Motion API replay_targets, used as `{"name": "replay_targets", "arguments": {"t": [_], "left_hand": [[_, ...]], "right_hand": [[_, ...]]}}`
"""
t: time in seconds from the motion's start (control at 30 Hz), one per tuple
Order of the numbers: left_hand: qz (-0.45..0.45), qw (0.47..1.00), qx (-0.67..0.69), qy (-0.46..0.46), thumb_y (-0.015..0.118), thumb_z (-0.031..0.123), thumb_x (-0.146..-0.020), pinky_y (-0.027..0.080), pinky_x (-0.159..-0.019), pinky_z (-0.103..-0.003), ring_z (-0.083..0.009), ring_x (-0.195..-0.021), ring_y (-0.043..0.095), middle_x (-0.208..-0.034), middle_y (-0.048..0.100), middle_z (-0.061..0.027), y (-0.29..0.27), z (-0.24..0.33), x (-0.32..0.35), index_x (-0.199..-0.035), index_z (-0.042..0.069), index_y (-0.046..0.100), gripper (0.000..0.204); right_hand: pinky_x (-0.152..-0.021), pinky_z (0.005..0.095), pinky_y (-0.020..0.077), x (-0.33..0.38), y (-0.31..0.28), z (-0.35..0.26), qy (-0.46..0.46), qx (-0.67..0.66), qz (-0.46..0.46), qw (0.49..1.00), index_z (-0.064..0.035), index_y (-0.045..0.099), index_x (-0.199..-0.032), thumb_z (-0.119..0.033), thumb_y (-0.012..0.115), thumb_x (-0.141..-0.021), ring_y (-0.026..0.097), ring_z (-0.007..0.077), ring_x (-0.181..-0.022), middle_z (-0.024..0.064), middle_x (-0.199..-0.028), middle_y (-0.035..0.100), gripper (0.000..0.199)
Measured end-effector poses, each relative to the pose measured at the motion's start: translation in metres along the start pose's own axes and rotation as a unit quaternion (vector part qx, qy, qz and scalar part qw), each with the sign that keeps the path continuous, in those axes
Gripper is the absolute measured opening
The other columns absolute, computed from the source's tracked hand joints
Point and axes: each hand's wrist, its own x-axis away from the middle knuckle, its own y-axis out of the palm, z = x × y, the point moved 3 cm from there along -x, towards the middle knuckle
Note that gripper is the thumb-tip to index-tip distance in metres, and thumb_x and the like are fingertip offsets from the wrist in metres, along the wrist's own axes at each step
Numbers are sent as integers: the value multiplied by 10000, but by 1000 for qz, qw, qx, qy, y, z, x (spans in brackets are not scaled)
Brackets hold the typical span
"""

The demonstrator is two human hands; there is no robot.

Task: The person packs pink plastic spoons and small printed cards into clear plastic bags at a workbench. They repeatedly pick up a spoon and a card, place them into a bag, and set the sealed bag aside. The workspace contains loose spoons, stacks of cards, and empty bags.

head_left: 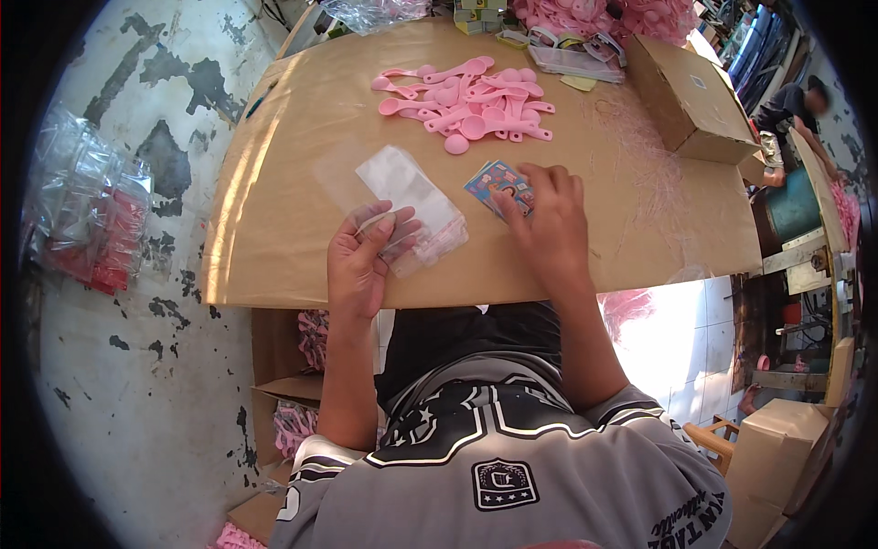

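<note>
My left hand (363,259) pinches the near end of a stack of clear plastic bags (412,201) lying on the brown cardboard tabletop (274,183). My right hand (546,224) rests with its fingers on a small pile of blue printed cards (494,181), just right of the bags. Farther back on the tabletop lies a heap of pink plastic spoons (466,101), apart from both hands.
A brown cardboard box (686,96) sits at the back right. A clear tray (574,62) and more pink pieces (585,14) lie along the far edge. Filled clear bags (87,215) lie on the floor at left. Another person (796,105) works at far right.
</note>
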Motion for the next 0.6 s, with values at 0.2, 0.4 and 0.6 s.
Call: {"name": "replay_targets", "arguments": {"t": [0.2, 0.4, 0.6], "left_hand": [[-10, 999, -4, 34, 756, 121, -1047, 647, -907, -378, -290, -1041, 789, -1152, 788, -203, -8, -8, -3, -1254, -4, 684, 252], [10, 998, 47, 34, 739, 119, -1059, 637, -930, -367, -292, -1096, 776, -1246, 772, -218, 1, -4, 2, -1272, 17, 682, 243], [52, 984, 149, 85, 709, 116, -1078, 632, -960, -373, -288, -1168, 758, -1357, 736, -211, 28, -1, -15, -1325, 45, 656, 262]], "right_hand": [[-996, 490, 491, -4, 4, 23, 53, 19, -61, 997, -12, 669, -1196, -264, 875, -895, 572, 366, -1168, 175, -1197, 624, 443], [-843, 433, 526, -4, 13, 46, 110, -117, -32, 987, 0, 666, -1143, -139, 809, -951, 648, 306, -947, 147, -1021, 682, 277], [-656, 282, 499, -2, -8, 22, 114, -266, 91, 953, 1, 668, -1140, -159, 721, -1075, 655, 95, -781, 41, -936, 733, 180]]}}
